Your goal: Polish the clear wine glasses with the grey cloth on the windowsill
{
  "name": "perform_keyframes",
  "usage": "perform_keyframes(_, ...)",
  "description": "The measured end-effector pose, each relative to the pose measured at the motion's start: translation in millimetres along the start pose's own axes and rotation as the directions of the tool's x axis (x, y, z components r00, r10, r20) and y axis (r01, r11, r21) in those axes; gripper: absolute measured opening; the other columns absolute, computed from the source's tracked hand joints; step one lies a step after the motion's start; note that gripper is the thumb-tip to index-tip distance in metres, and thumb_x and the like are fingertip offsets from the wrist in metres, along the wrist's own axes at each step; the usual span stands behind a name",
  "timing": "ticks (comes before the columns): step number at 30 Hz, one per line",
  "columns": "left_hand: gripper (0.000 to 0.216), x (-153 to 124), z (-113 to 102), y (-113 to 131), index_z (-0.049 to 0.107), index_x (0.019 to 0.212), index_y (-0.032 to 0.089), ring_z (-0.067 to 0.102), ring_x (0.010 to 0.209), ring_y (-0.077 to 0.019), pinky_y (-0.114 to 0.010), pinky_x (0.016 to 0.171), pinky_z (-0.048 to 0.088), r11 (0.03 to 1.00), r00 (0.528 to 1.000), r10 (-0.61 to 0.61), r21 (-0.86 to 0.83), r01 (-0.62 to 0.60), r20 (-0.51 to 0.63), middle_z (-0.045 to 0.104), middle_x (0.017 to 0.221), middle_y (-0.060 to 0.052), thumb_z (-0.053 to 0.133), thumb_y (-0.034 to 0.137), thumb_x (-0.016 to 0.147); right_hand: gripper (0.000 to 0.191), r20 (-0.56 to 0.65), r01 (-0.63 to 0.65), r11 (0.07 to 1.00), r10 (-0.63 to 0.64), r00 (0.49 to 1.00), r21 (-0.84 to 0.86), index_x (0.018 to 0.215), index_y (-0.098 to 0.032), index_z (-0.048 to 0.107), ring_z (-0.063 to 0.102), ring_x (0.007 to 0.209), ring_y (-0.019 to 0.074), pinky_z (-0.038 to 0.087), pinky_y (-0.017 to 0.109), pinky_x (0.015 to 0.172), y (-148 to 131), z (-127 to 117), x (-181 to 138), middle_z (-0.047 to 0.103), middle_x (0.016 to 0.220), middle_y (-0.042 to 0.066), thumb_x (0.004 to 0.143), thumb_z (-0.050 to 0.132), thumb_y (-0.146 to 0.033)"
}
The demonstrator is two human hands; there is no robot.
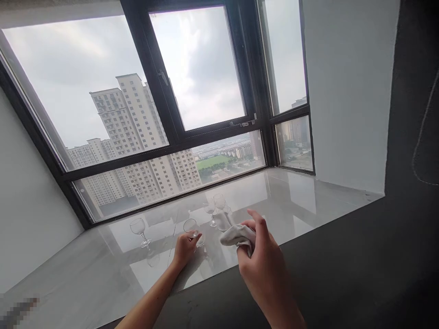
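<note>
My left hand [186,249] is closed around a clear wine glass [190,225] just above the glossy sill; its rim shows above my fingers, while the lower part is partly hidden by the hand. In my right hand [262,256] a crumpled white cloth [236,236] is gripped between thumb and fingers, with the index finger raised. The cloth is apart from the glass. Left of my left hand, another wine glass [137,226] stands upright on the sill. Beyond the cloth, more stemmed glasses [218,202] stand close together, partly covered by it.
The shiny tiled window sill [109,278] reflects the glasses, and its front edge runs diagonally below my hands. Behind it rises a dark-framed window [164,157] with a handle [163,76]. White walls [346,91] close both sides. A blurred patch [18,313] lies at lower left.
</note>
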State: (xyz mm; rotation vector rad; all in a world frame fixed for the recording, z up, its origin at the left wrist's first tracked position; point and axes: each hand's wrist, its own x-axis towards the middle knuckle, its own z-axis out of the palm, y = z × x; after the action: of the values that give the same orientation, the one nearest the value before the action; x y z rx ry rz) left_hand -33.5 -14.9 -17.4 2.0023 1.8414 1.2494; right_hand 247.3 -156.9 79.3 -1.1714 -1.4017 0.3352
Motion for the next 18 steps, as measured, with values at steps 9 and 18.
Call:
perform_keyframes(9, 0.039, 12.3, 5.8, -19.9, 0.076, 0.082, 0.013, 0.065, 0.071, -0.0212, -0.031, 0.069, 0.047, 0.982, 0.995, -0.016, -0.188, 0.034, 0.100, 0.073, 0.076, -0.007, 0.064, 0.050, 0.076, 0.058, -0.144, -0.210, 0.967, 0.189, 0.971, -0.146, 0.141, -0.019, 0.035, 0.063, 0.094, 0.0279, 0.047, 0.035, 0.069, 66.3, 13.3, 22.1, 0.060, 0.121, 0.013, 0.085, 0.047, -0.026)
perform_keyframes(18, 0.033, 8.4, 7.0, -13.0, 0.066, 0.105, 0.018, 0.067, 0.080, -0.0207, -0.036, 0.083, 0.047, 0.984, 0.986, 0.088, -0.165, -0.064, 0.142, 0.072, 0.080, -0.004, 0.063, 0.030, 0.074, 0.078, -0.172, -0.314, 0.943, 0.329, 0.929, 0.110, 0.146, -0.020, 0.027, 0.066, 0.086, 0.0253, 0.047, 0.032, 0.064, 78.7, 18.0, 26.6, 0.063, 0.116, 0.011, 0.079, 0.060, -0.040)
